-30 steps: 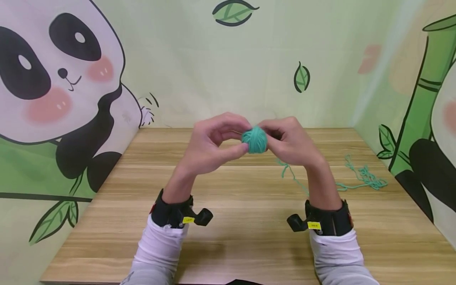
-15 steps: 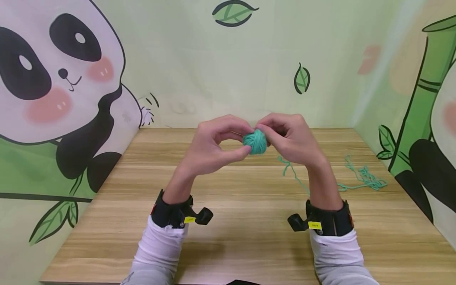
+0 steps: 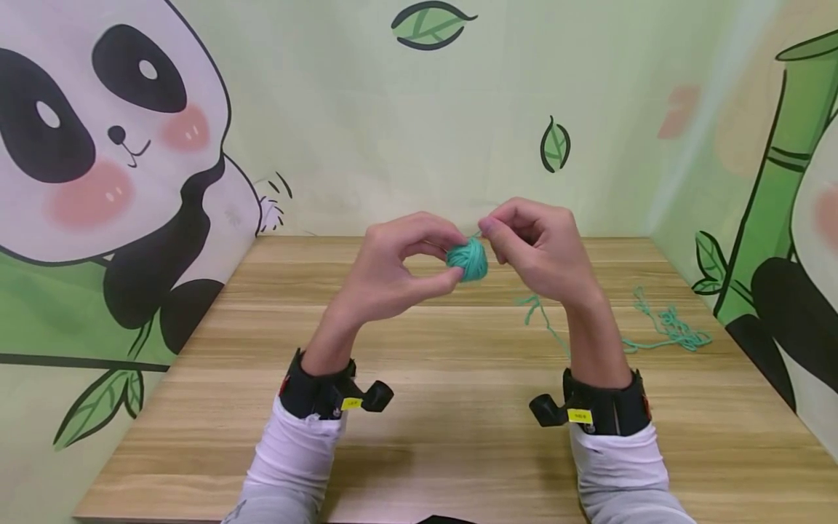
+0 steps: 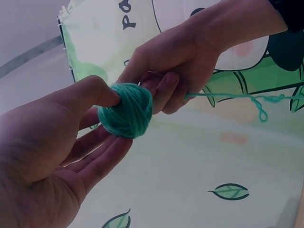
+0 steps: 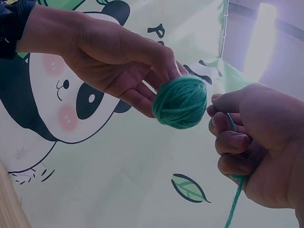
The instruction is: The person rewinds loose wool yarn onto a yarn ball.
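Observation:
A small ball of teal yarn (image 3: 468, 260) is held up above the wooden table, between thumb and fingertips of my left hand (image 3: 409, 266). Just right of the ball, my right hand (image 3: 540, 247) pinches the yarn strand (image 5: 238, 199), a short length of which runs from its fingertips to the top of the ball. In the right wrist view the strand passes through the curled fingers and hangs below them. The left wrist view shows the ball (image 4: 126, 111) resting against the left fingertips, with the strand leaving the right hand toward the right, slightly looped.
A loose tangle of teal yarn (image 3: 681, 331) lies on the right side of the wooden table (image 3: 432, 451). Another stretch of yarn droops behind the right forearm. Panda-printed cloth walls (image 3: 327, 131) stand behind and at both sides of the table.
My right hand has moved from against the ball up and to the right, drawing a short strand away from it. The left hand stays nearly still, with the ball slightly turned.

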A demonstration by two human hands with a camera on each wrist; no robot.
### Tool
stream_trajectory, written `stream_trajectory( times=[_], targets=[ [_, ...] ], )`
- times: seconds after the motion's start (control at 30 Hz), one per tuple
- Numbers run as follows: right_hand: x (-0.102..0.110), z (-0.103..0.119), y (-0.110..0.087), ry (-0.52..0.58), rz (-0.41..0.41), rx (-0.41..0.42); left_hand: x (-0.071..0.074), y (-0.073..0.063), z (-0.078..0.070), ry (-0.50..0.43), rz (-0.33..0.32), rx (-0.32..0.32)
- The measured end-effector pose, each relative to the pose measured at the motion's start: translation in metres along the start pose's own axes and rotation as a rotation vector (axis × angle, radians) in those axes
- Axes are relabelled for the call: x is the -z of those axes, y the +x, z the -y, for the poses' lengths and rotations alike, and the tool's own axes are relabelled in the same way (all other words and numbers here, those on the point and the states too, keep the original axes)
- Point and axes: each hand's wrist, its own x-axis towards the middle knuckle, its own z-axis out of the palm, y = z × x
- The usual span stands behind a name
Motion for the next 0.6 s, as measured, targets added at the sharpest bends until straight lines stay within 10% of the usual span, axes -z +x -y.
stream_trajectory(
  times=[0.6],
  targets=[
    [0.0006, 0.0032, -0.0001, 0.086, -0.021, 0.054, 0.0003, 0.0020, 0.0020, 0.123, -0.047, 0.029]
  ],
)
